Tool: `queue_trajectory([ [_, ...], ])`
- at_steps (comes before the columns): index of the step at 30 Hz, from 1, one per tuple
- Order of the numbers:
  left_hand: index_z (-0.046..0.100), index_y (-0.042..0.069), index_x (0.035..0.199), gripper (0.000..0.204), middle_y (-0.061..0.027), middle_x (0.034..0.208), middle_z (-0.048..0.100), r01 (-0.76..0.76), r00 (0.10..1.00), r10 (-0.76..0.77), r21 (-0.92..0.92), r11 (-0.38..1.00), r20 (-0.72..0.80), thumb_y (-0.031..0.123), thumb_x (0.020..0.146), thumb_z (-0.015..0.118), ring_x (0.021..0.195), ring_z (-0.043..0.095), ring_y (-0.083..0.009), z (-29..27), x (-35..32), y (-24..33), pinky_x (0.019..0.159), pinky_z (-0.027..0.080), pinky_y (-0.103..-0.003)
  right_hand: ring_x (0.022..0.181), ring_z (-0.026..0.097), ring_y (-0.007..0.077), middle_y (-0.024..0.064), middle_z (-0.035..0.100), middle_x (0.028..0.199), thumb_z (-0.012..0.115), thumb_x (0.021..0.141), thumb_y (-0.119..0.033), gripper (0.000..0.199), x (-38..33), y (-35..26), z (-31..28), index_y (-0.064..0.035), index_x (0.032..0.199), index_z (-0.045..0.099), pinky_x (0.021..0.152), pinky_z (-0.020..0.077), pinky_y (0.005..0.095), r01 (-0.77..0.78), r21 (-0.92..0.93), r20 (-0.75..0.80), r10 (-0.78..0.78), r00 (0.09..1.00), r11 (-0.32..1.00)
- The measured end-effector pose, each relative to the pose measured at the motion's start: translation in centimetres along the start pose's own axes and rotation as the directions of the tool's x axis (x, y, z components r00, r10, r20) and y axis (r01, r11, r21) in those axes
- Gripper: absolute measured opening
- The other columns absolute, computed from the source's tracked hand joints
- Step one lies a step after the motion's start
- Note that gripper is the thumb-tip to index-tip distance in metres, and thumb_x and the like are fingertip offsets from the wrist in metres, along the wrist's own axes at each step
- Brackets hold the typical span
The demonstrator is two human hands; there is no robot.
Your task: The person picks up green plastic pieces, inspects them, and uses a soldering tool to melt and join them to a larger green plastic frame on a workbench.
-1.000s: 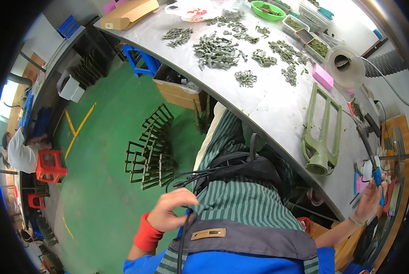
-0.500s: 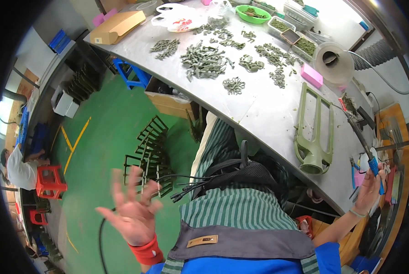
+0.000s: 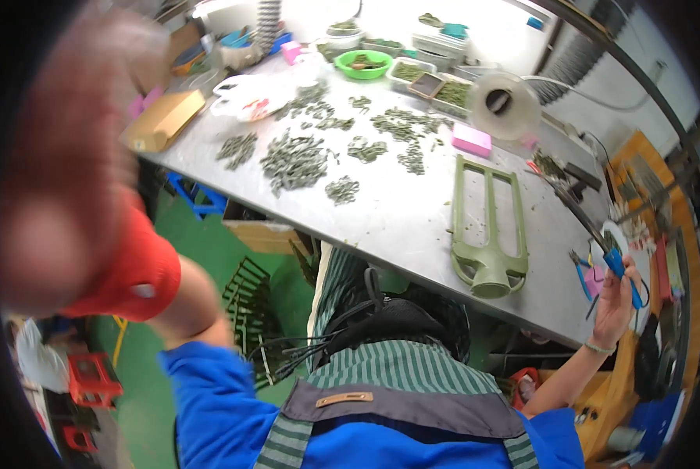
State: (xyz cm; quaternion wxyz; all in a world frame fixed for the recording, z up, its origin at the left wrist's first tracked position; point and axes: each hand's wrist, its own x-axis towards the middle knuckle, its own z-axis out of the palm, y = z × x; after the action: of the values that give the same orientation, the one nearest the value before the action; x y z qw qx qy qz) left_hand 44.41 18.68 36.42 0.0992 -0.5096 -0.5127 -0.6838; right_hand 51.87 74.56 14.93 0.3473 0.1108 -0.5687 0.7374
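My left hand [image 3: 61, 180], with a red wristband, is raised very close at the left of the view. It is smeared by motion, so its fingers cannot be made out. At the right, my right hand [image 3: 614, 313] is closed around the blue handle of a tool [image 3: 614, 262] with a long dark shaft slanting up over the table. Left of that hand, an olive-green frame [image 3: 487, 258] with two long openings and a round socket lies on the metal table [image 3: 397, 211]. Small green parts [image 3: 294, 162] lie in several piles farther back.
Tubs of green parts and a green bowl [image 3: 363, 74] stand at the back, near a duct funnel [image 3: 506, 102]. A pink block [image 3: 472, 141] lies behind the frame. Blue-handled pliers [image 3: 581, 273] are by my right hand. A person sits far left near a red stool [image 3: 92, 379].
My left hand has swung up from beside my lap toward the camera. The view has shifted, so the table sits lower and farther left. My right hand keeps its hold on the tool.
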Motion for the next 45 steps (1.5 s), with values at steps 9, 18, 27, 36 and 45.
queue_trajectory([
  [9,0.061,0.011,0.108,0.044,-0.006,0.099,0.057,-0.014,0.712,-0.555,0.798,0.602,0.431,0.037,0.076,0.076,0.094,0.054,-0.025,10.9,-18.3,-21.7,0.079,0.042,-0.037,0.108,0.058,0.0199,0.0142,0.052,0.124,0.058,0.093,-0.004,0.012,-1.6,-0.3,0.8,-0.0031,0.105,0.061,0.094,0.0524,0.0309,0.012,-0.154,-0.047,-0.019,0.999,0.988],
  [18,0.057,0.013,0.081,0.016,-0.0017,0.082,0.048,-0.214,0.719,-0.5,0.838,0.503,0.484,0.023,0.075,0.067,0.08,0.05,-0.0196,11.1,-19.5,-25.0,0.072,0.04,-0.033,0.109,0.056,0.0188,0.0133,0.053,0.122,0.059,0.092,-0.003,0.011,-2.1,0.6,0.9,-0.0029,0.103,0.062,0.089,0.0549,0.0299,-0.046,-0.071,-0.058,0.042,0.997,0.996],
  [27,0.057,0.012,0.078,0.009,-0.0026,0.08,0.048,-0.237,0.624,-0.562,0.817,0.526,0.543,0.017,0.071,0.059,0.082,0.052,-0.0182,10.3,-18.9,-21.1,0.082,0.041,-0.032,0.108,0.056,0.0194,0.0125,0.053,0.122,0.058,0.092,-0.001,0.011,-1.8,2.8,1.1,-0.0031,0.103,0.063,0.088,0.0541,0.0305,-0.069,-0.015,-0.08,0.068,0.994,0.997],
  [36,0.052,0.013,0.068,0.007,-0.002,0.072,0.046,-0.172,0.581,-0.726,0.927,0.332,0.368,0.013,0.07,0.059,0.074,0.053,-0.0175,9.9,-19.2,-13.2,0.08,0.04,-0.034,0.101,0.057,0.0175,0.0114,0.054,0.118,0.056,0.093,0.0,0.013,0.8,4.9,3.6,-0.0009,0.104,0.063,0.085,0.0505,0.0306,-0.131,0.019,-0.034,0.132,0.991,0.991],
  [45,0.054,0.015,0.061,0.011,0.0002,0.064,0.048,-0.128,0.456,-0.713,0.832,0.539,0.532,0.015,0.067,0.063,0.067,0.055,-0.0183,7.1,-20.3,-16.9,0.069,0.038,-0.034,0.093,0.06,0.017,0.0081,0.059,0.112,0.058,0.093,-0.001,0.011,3.2,7.4,5.1,0.001,0.101,0.065,0.084,0.0512,0.0307,-0.128,0.051,-0.174,0.135,0.975,0.991],
])
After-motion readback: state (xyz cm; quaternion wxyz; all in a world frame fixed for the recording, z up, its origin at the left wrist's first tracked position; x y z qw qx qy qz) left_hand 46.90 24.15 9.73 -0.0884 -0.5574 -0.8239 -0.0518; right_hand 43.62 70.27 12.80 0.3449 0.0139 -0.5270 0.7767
